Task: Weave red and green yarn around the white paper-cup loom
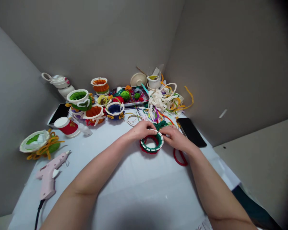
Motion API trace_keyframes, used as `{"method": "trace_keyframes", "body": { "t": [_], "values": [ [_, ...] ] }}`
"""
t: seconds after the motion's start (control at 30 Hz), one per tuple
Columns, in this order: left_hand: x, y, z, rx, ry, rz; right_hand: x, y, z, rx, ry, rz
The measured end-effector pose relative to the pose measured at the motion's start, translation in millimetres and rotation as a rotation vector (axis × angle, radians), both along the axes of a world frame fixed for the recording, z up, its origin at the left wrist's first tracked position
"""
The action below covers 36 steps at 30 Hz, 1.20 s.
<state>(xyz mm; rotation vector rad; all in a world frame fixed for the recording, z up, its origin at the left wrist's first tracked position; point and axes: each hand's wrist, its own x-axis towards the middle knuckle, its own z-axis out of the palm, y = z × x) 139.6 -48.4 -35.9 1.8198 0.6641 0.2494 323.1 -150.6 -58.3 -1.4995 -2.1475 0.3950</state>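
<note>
A small round basket [150,149] with a white slatted rim and green and red yarn woven through it stands on the table, its open top towards me. My left hand [144,129] is closed on its far left rim, thumb and fingers bent over the edge. At the far right side, my right hand [174,137] has its fingers pressed together by the rim; green yarn [160,125] lies just behind them. Whether a strand is pinched there is too small to tell. Red scissor handles [180,158] show under my right wrist.
A pink glue gun [48,175] lies at left, near a paper cup [69,127] and several finished yarn baskets [94,115]. Behind are a tray of yarn balls [134,103] and a heap of white lace [158,100]. A black phone [191,132] lies at right.
</note>
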Motion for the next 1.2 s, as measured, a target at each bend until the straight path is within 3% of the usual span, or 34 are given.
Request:
{"method": "trace_keyframes", "body": {
  "t": [0.17,0.4,0.53,0.73,1.03,1.2],
  "values": [
    [-3,6,-5.6,-0.048,0.013,0.079,4,-3,6.0,0.017,-0.006,-0.014],
    [-3,1,2.5,-0.01,0.035,0.027,3,-11,17.8,0.025,-0.027,-0.005],
    [-2,-3,8.1,-0.089,-0.001,-0.005,2,-11,19.4,0.016,-0.033,0.011],
    [2,-3,-2.6,-0.086,-0.007,0.072,4,-13,23.2,-0.027,-0.058,0.043],
    [3,-5,-5.0,-0.058,-0.01,0.121,-2,-20,29.6,0.148,-0.053,-0.085],
    [3,-5,-5.4,-0.028,-0.014,0.116,-7,-21,33.2,0.154,-0.057,-0.036]
  ]
}}
